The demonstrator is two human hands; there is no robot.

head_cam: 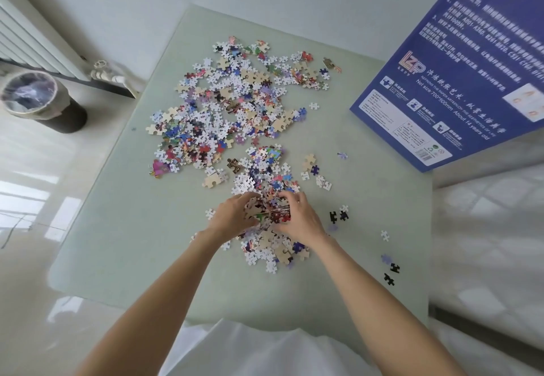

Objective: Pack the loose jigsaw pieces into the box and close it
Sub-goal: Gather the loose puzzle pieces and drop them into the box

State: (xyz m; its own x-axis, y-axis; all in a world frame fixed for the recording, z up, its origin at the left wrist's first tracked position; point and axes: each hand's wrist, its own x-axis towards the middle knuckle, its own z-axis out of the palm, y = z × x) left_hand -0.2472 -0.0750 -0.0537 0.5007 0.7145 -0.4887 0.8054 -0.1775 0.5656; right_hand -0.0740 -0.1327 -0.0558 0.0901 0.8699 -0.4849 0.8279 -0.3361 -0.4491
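Loose jigsaw pieces (232, 104) lie spread over the pale green table (123, 228), thickest at the far middle, with a smaller heap (270, 246) near me. My left hand (232, 216) and my right hand (297, 216) face each other over that near heap, fingers curled, squeezing a bunch of pieces (270, 210) between them. The blue jigsaw box (459, 75) stands at the far right, its printed side facing me. Whether it is open cannot be seen.
Stray black and lilac pieces (390, 272) lie near the table's right edge. A lined waste bin (38, 101) stands on the floor at the left, below a white radiator (32, 40). A white bed surface (494, 228) adjoins the table on the right.
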